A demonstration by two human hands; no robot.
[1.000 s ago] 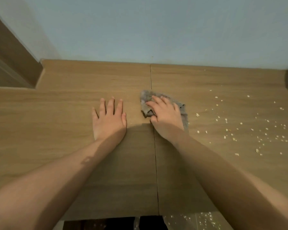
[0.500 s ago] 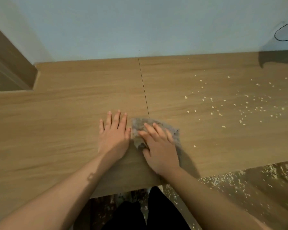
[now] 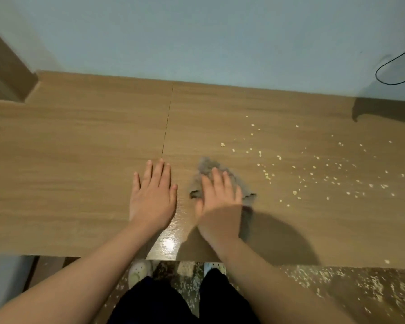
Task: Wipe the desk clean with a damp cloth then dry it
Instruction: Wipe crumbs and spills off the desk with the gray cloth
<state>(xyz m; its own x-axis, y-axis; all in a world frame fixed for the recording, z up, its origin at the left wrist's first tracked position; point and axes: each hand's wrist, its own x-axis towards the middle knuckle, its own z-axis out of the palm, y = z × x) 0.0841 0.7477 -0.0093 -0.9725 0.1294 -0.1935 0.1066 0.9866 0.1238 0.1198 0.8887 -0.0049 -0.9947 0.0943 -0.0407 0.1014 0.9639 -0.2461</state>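
The cloth [image 3: 210, 165] lies crumpled on the desk [image 3: 80, 160], just right of the seam and under the right hand [image 3: 220, 195], which presses it flat with straight fingers. The left hand [image 3: 153, 195] rests palm-down just left of the seam, fingers straight, holding nothing. The crumbs [image 3: 313, 174] scatter to the right of the cloth and a little farther back (the closest lie just beyond the fingertips). The right hand is much the nearer to them, so the next wipe likely runs rightward and away.
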